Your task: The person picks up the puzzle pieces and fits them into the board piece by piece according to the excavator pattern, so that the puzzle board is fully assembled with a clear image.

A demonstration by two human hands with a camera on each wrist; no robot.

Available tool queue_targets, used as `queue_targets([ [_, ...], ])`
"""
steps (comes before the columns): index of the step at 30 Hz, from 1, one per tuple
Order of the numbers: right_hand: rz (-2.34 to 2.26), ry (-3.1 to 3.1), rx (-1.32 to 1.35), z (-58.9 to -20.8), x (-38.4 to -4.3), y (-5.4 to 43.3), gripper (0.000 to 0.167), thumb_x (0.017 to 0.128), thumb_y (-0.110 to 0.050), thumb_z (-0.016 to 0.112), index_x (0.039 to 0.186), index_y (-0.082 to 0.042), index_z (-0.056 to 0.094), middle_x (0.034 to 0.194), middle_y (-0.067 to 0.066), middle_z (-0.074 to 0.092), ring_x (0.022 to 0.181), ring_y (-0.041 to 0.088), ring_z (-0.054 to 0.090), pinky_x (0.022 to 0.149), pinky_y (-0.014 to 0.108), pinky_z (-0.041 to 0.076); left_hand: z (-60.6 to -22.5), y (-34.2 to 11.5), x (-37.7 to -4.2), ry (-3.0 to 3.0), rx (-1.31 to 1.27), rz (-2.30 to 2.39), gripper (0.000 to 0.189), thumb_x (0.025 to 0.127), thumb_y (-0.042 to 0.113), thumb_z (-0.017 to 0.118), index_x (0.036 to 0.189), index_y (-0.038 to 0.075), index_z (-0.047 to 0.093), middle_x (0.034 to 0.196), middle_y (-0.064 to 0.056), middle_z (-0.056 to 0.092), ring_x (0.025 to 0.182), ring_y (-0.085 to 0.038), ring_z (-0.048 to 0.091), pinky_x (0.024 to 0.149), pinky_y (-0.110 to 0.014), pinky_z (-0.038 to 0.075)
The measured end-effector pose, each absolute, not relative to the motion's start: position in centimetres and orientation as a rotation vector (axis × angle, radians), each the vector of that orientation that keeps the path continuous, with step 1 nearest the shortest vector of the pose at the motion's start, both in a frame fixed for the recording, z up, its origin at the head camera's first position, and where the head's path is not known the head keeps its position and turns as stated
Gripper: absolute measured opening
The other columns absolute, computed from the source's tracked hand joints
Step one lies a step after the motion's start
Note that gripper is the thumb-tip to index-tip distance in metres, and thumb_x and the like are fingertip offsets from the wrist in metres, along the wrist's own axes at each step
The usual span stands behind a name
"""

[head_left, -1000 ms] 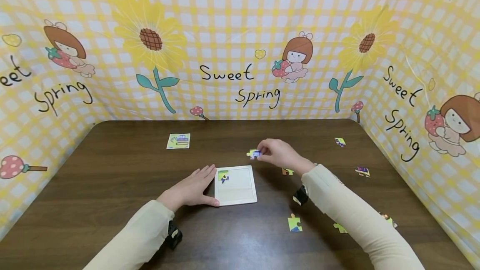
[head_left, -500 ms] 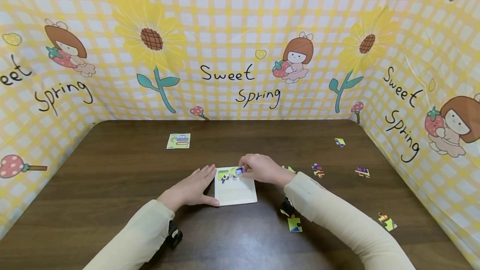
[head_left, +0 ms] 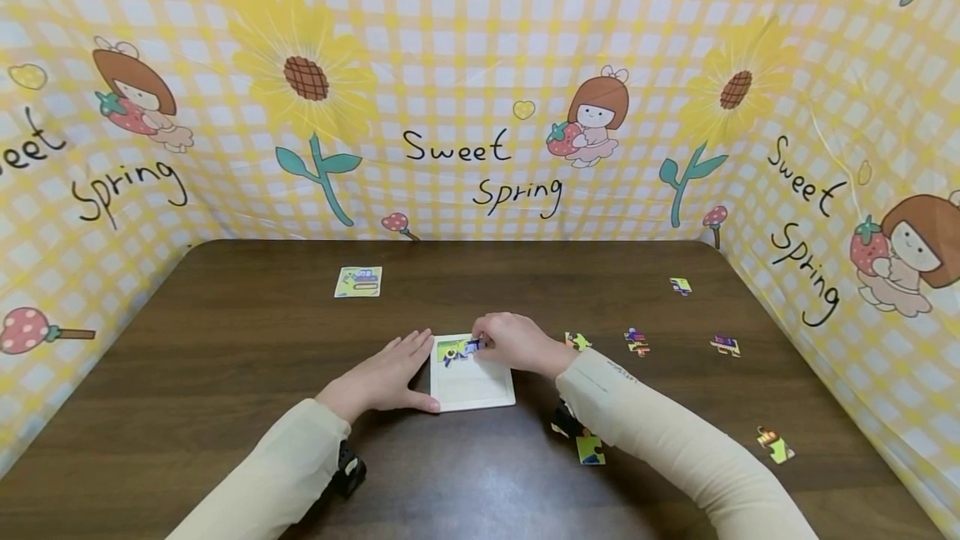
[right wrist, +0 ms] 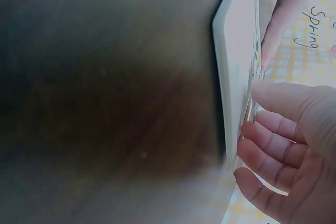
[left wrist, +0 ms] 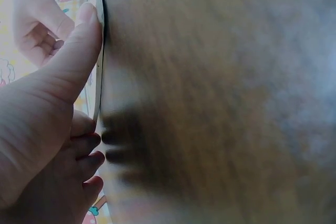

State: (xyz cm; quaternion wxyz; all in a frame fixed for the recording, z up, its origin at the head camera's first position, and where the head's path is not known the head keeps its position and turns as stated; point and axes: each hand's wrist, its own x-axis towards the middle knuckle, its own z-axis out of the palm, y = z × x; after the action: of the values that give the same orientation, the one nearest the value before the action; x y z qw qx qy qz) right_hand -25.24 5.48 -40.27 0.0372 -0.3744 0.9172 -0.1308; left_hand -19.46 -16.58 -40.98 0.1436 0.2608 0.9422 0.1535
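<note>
A white square puzzle tray (head_left: 474,387) lies on the table in the head view. My left hand (head_left: 381,376) rests along its left edge, fingers extended and thumb at the near corner. In the tray's upper left corner sits a yellow-green puzzle piece (head_left: 447,353). My right hand (head_left: 521,343) is over the upper right of the tray and pinches a second, purple-blue puzzle piece (head_left: 472,347), partly covered by the fingers. The right wrist view has the thumb and curled fingers (right wrist: 268,142) at the tray's edge; the piece there is too edge-on to make out.
Loose puzzle pieces lie to the right: one near the wrist (head_left: 577,341), others at the back right (head_left: 680,285) and front right (head_left: 776,445), plus a piece (head_left: 590,450) near the right cuff. A square picture card (head_left: 357,282) lies at the back left.
My right hand has carried its puzzle piece left and toward me, from behind the tray onto its upper part, then slightly further left beside the placed piece. My left hand stays put.
</note>
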Motion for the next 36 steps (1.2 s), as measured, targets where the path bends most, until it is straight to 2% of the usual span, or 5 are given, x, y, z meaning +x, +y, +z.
queue_targets([
  [15,-0.387,2.838,-1.186,-40.3,-25.0,5.3,0.019,0.081,-0.019,0.072,0.096,-0.009,0.067,0.075,-0.003,0.055,0.065,0.009,0.048,0.057,0.023,0.041,-40.9,-16.6,-19.5,2.714,0.758,0.452,0.099,0.078,0.053,0.066,0.141,-0.010,0.022,0.147,-0.026,0.017,0.135,-0.037,0.013,0.107,-0.047,0.014],
  [23,-0.410,2.837,-1.276,-40.5,-25.0,5.5,0.007,0.081,-0.015,0.072,0.088,-0.015,0.069,0.073,-0.003,0.054,0.064,0.008,0.047,0.056,0.022,0.040,-40.8,-16.6,-19.4,2.711,0.783,0.451,0.099,0.078,0.052,0.066,0.140,-0.012,0.023,0.146,-0.027,0.017,0.135,-0.038,0.014,0.107,-0.048,0.014],
  [36,-0.561,2.831,-1.130,-39.5,-25.8,7.1,0.015,0.083,-0.017,0.070,0.097,-0.012,0.071,0.085,-0.003,0.060,0.073,0.009,0.054,0.064,0.024,0.045,-40.9,-16.5,-19.4,2.712,0.729,0.403,0.099,0.078,0.055,0.064,0.142,-0.007,0.021,0.149,-0.022,0.015,0.136,-0.034,0.012,0.108,-0.045,0.013],
])
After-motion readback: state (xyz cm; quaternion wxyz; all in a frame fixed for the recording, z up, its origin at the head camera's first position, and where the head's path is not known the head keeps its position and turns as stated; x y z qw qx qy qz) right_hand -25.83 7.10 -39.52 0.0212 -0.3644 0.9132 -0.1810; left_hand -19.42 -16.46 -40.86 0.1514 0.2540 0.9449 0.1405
